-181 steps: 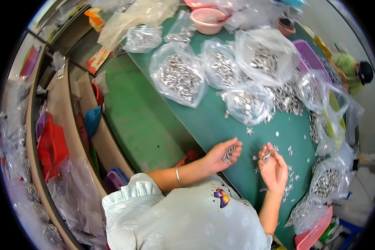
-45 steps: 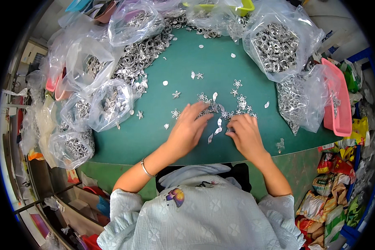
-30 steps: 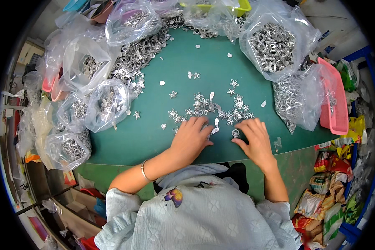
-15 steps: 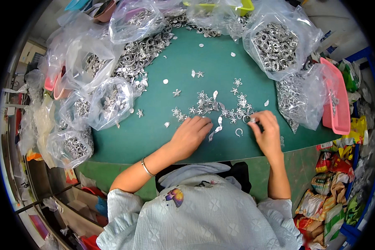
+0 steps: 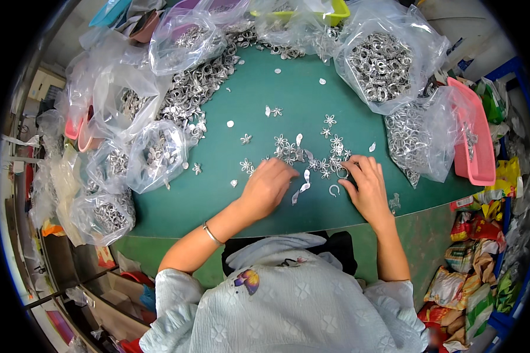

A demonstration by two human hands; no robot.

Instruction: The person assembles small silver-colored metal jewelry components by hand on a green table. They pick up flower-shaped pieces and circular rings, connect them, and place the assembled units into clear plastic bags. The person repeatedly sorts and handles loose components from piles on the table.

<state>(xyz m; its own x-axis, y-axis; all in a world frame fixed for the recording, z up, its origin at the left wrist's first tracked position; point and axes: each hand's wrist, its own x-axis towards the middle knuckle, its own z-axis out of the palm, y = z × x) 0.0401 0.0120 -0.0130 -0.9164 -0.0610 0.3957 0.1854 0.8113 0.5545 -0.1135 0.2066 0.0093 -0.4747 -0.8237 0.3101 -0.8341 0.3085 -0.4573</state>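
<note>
My left hand (image 5: 268, 187) rests on the green tabletop with its fingers curled down and together. Whatever lies under its fingertips is hidden from me. Just beyond it is a loose cluster of silver flower-shaped metal pieces (image 5: 287, 150). My right hand (image 5: 366, 188) has thumb and forefinger apart, on either side of a small silver ring (image 5: 343, 172) lying on the table. Nearer me, beside the right thumb, is an open C-shaped ring (image 5: 334, 190). Several leaf-shaped silver pieces (image 5: 304, 187) lie between my hands. More flower pieces (image 5: 336, 146) are beyond the right fingertips.
A heap of silver rings (image 5: 197, 82) and clear bags of metal parts (image 5: 159, 154) line the left and back. At the right stand a large bag of rings (image 5: 380, 65), another filled bag (image 5: 405, 138) and a pink tray (image 5: 476, 156). Colourful packets (image 5: 444, 288) fill shelving beyond.
My right thumb and forefinger have moved apart from a pinch, around the ring. My left hand has drawn slightly left. The whole view has shifted a little.
</note>
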